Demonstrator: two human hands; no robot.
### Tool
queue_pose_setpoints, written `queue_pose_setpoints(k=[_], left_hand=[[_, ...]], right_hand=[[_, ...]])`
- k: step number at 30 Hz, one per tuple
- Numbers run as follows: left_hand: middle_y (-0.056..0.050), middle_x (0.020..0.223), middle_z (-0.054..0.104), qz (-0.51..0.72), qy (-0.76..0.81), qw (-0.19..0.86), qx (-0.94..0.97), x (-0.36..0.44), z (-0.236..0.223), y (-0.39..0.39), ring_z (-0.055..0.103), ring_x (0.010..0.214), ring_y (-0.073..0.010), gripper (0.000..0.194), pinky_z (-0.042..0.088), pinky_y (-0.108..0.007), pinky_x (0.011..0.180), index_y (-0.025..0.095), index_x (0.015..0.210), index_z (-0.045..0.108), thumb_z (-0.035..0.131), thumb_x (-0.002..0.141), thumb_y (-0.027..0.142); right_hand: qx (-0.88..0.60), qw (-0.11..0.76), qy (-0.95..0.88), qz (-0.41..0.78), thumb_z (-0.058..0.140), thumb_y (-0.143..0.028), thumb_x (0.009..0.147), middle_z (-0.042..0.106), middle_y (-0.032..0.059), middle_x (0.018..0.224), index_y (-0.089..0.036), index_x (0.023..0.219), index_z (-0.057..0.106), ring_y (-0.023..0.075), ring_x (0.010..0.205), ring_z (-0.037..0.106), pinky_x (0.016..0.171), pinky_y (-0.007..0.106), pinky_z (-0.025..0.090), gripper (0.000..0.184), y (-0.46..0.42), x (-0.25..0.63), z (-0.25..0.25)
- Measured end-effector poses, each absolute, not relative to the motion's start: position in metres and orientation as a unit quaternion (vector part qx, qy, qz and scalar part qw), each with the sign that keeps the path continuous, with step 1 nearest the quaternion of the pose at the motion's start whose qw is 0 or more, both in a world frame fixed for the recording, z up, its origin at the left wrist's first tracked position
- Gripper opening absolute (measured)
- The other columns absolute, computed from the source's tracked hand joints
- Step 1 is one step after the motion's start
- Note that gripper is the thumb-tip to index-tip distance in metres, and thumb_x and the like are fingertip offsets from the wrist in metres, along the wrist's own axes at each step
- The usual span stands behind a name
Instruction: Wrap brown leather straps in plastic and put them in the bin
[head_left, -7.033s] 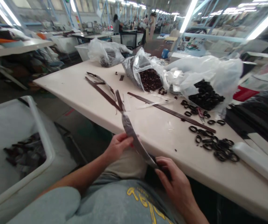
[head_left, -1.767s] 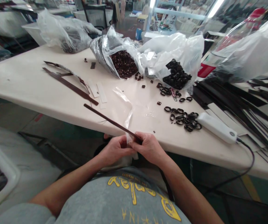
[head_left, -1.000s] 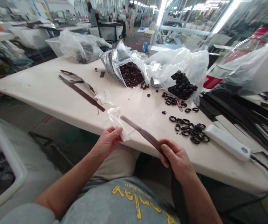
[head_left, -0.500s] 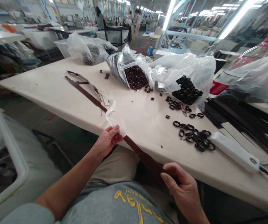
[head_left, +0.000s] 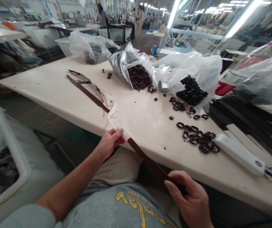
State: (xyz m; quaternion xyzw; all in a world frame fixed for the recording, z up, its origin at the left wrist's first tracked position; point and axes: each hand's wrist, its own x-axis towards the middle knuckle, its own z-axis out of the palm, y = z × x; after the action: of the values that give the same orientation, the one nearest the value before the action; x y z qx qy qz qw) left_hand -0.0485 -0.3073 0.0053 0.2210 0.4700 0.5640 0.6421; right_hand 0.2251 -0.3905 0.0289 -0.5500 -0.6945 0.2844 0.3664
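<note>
A long dark brown strap (head_left: pixel 150 161) stretches slantwise over the table's front edge and my lap. My right hand (head_left: pixel 189 196) is closed on its near, wider end, thumb on top. Where thin white plastic wrap (head_left: pixel 124 134) meets the strap, my left hand (head_left: pixel 111 142) pinches the wrap between thumb and fingers; whether the strap runs on inside it is hard to see. The wrap trails back across the table to another brown strap (head_left: pixel 90 96). Beside that lies a thinner, partly wrapped strap (head_left: pixel 88 80).
Plastic bags spill small brown pieces (head_left: pixel 139 77) and black loops (head_left: pixel 191 91) onto the table (head_left: pixel 43 82). More black loops (head_left: pixel 199 137) lie near a white corded device (head_left: pixel 240 155). Black strips (head_left: pixel 240 123) cover the right side. A white bin (head_left: pixel 23 177) stands at my left.
My right hand has shifted slightly down and to the right with the strap end. The left hand keeps its pinch on the wrap. The view has shifted a little.
</note>
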Motion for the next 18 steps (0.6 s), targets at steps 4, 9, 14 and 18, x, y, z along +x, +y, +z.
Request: queue_pose_setpoints(k=[4,9,14,18], left_hand=[[0.000,0.061,0.069,0.561,0.460,0.653,0.218,-0.050,0.002,-0.308,0.060,0.049,-0.0088,0.042,0.052,-0.019,0.049,0.012,0.074,0.067,0.090,0.059,0.044],[-0.001,0.061,0.069,0.549,0.457,0.666,0.213,-0.052,0.003,-0.309,0.061,0.050,-0.0101,0.040,0.052,-0.019,0.048,0.012,0.075,0.068,0.090,0.060,0.042],[-0.002,0.062,0.070,0.539,0.459,0.673,0.213,-0.050,0.005,-0.310,0.061,0.050,-0.0105,0.041,0.052,-0.020,0.049,0.012,0.074,0.069,0.091,0.056,0.042],[-0.003,0.066,0.071,0.520,0.463,0.678,0.237,-0.049,0.003,-0.311,0.063,0.054,-0.0113,0.039,0.053,-0.022,0.055,0.011,0.075,0.072,0.090,0.059,0.042]], right_hand=[[-0.564,0.364,-0.690,0.270,0.066,-0.041,0.087,0.064,-0.0023,0.063,-0.025,0.077,0.066,0.0156,0.053,0.057,0.055,0.026,0.045,0.019,-0.391,0.223,0.029],[-0.525,0.358,-0.740,0.221,0.065,-0.039,0.088,0.066,-0.0013,0.063,-0.024,0.078,0.067,0.0158,0.051,0.060,0.053,0.026,0.045,0.018,-0.388,0.225,0.020],[-0.508,0.345,-0.760,0.212,0.063,-0.038,0.090,0.067,-0.0010,0.063,-0.025,0.079,0.067,0.0156,0.050,0.060,0.052,0.026,0.046,0.017,-0.385,0.224,0.020],[-0.520,0.335,-0.754,0.220,0.063,-0.040,0.090,0.066,-0.0015,0.061,-0.025,0.079,0.066,0.0149,0.049,0.059,0.052,0.025,0.045,0.019,-0.383,0.221,0.020]])
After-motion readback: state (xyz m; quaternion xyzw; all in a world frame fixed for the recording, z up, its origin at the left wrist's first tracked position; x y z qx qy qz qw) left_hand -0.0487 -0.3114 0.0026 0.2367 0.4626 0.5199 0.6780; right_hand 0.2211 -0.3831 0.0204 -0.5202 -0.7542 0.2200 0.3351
